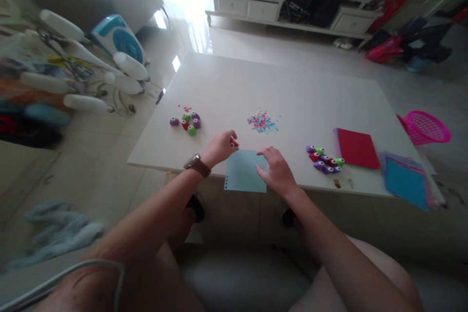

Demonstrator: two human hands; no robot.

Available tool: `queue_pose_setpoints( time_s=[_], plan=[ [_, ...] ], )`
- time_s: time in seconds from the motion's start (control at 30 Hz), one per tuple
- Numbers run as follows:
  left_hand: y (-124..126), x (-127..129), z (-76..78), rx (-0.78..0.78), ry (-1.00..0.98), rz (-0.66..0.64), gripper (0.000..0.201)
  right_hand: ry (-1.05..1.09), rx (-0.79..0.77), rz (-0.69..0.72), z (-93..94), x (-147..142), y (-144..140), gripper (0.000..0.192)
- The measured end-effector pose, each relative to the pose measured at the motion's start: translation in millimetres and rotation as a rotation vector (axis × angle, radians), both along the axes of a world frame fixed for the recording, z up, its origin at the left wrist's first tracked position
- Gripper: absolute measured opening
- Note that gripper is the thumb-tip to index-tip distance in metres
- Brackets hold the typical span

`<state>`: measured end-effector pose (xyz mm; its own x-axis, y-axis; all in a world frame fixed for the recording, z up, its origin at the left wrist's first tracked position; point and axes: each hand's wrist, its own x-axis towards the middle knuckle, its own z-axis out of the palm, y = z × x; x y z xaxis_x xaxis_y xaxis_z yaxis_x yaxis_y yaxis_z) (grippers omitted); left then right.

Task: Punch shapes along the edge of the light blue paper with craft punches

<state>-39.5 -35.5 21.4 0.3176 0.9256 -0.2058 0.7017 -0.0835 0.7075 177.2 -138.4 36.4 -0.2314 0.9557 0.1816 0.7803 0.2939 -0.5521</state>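
Observation:
My left hand (pixel 222 147), with a watch on its wrist, is closed around a small red craft punch (pixel 234 144) above the top left corner of a light blue sheet of paper (pixel 245 173). Small holes run down the sheet's lower left edge, and its bottom part juts past the table edge. By the sheet's right side, my right hand (pixel 276 169) has thumb and fingers apart with nothing between them. Purple, green and red punches (pixel 185 124) sit to the left. More punches (pixel 324 160) stand in a cluster to the right.
Small colored paper bits (pixel 262 122) lie mid-table, with a few red bits (pixel 186 109) at the left. A red paper stack (pixel 357 148) and blue sheets (pixel 405 183) are at the right of the white table (pixel 292 92). A pink basket (pixel 426 127) stands beyond.

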Motion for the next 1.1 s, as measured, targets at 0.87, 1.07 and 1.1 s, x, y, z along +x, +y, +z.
queue_pose_setpoints(
  time_s=[0.87,1.07,1.1],
  plan=[
    [0,-31,12.0,-0.026,0.484,-0.248,0.039,-0.339,-0.184,0.506,-3.6,-57,-49,0.014],
    [3,-39,12.5,-0.049,0.606,-0.259,0.032,-0.340,-0.189,0.549,-4.6,-64,-51,0.012],
    [4,-40,14.7,-0.006,0.635,-0.227,0.028,-0.339,-0.190,0.556,-5.0,-64,-51,0.012]
  ],
)
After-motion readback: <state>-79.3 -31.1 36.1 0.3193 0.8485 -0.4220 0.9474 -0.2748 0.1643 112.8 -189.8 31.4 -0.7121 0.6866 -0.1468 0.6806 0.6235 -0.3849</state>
